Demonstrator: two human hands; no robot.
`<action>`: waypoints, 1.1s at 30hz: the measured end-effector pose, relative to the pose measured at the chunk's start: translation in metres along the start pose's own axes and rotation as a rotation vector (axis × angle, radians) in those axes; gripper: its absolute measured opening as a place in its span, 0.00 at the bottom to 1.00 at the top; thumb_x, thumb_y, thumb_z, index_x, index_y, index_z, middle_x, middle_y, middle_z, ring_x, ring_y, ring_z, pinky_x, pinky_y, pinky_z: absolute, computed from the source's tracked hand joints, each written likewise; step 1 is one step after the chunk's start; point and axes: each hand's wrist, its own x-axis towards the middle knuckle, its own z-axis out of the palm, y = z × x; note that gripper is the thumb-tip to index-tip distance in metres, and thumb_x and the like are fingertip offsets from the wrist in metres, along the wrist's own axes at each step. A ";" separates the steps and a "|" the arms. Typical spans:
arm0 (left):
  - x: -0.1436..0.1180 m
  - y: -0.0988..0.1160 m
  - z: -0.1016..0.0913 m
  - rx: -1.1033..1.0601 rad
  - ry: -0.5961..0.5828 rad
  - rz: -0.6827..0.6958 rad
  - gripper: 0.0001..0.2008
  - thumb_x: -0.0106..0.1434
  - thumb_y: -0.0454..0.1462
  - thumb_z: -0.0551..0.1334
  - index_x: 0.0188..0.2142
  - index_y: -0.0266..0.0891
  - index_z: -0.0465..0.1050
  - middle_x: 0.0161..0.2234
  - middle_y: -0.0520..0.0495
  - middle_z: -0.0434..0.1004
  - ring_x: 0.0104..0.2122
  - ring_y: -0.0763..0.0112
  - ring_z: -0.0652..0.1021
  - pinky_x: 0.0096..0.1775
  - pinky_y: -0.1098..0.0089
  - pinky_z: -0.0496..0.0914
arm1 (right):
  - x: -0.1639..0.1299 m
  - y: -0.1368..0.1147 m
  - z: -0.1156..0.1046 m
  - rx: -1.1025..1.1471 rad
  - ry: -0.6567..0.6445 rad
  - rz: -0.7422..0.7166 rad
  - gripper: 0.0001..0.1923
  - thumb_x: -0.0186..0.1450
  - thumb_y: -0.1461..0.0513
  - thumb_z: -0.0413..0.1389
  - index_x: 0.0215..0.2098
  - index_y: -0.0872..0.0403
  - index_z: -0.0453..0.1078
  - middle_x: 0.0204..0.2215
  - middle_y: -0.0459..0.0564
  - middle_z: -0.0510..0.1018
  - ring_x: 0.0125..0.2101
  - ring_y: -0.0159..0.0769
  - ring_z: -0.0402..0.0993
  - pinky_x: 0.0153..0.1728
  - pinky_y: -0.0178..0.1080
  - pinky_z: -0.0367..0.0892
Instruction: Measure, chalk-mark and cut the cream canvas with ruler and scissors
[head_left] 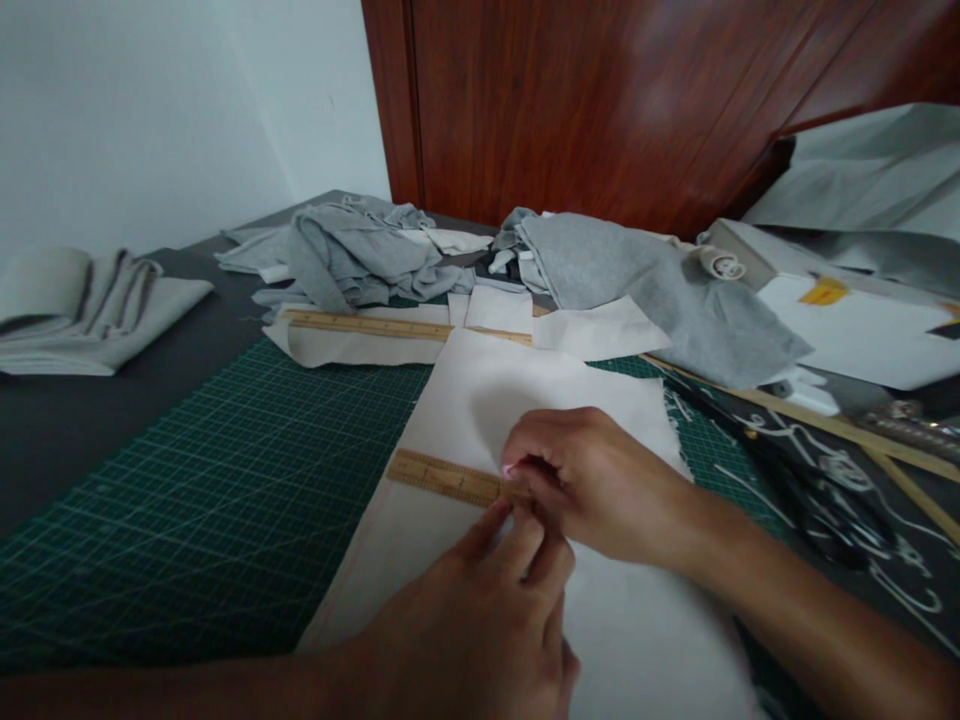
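A white fabric piece [487, 400] lies flat on the green cutting mat [225, 480]. Across it rests a short wooden ruler [442, 477]. My right hand [592, 480] presses on the ruler's right end with bent fingers. Just below, my left hand [487, 610] has its fingertips pinched together at that same end; something small may sit between them, but it is hidden.
A long wooden ruler [375, 325] lies over white cloth pieces at the mat's far edge. Heaps of grey fabric [600, 270] sit behind. Folded cloth [82, 310] lies far left. Black scissors [810, 480] and wooden sticks [885, 450] are to the right.
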 end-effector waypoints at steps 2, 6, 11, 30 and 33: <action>0.000 0.000 0.000 -0.037 -0.005 -0.014 0.17 0.64 0.50 0.70 0.40 0.38 0.86 0.45 0.42 0.83 0.53 0.49 0.77 0.58 0.58 0.73 | 0.013 -0.003 0.004 -0.015 -0.012 -0.017 0.09 0.64 0.76 0.60 0.32 0.59 0.77 0.28 0.46 0.77 0.29 0.32 0.70 0.32 0.35 0.61; -0.001 0.001 0.000 -0.038 -0.012 -0.052 0.16 0.64 0.49 0.71 0.38 0.39 0.86 0.45 0.43 0.83 0.52 0.51 0.76 0.58 0.58 0.72 | 0.023 -0.003 0.008 0.000 0.000 -0.008 0.09 0.64 0.76 0.60 0.32 0.58 0.77 0.27 0.44 0.77 0.27 0.29 0.69 0.31 0.33 0.60; -0.002 0.001 0.000 -0.024 -0.015 -0.029 0.20 0.66 0.50 0.69 0.43 0.35 0.86 0.47 0.39 0.83 0.52 0.50 0.76 0.57 0.59 0.71 | 0.002 0.004 0.004 0.071 0.026 0.038 0.11 0.64 0.77 0.61 0.32 0.56 0.78 0.27 0.40 0.77 0.26 0.25 0.71 0.29 0.29 0.61; -0.002 0.004 -0.012 -0.043 -0.082 -0.076 0.27 0.69 0.52 0.67 0.54 0.30 0.84 0.57 0.36 0.83 0.57 0.53 0.77 0.60 0.63 0.71 | -0.103 0.021 -0.032 0.031 0.055 0.242 0.10 0.77 0.66 0.56 0.40 0.49 0.78 0.34 0.41 0.82 0.33 0.28 0.80 0.35 0.33 0.68; -0.002 0.004 -0.012 -0.062 -0.075 -0.093 0.25 0.70 0.50 0.67 0.53 0.31 0.84 0.58 0.37 0.83 0.58 0.54 0.77 0.61 0.64 0.70 | -0.113 0.021 -0.034 -0.020 0.050 0.254 0.10 0.77 0.67 0.56 0.40 0.49 0.77 0.34 0.41 0.81 0.33 0.29 0.79 0.35 0.34 0.68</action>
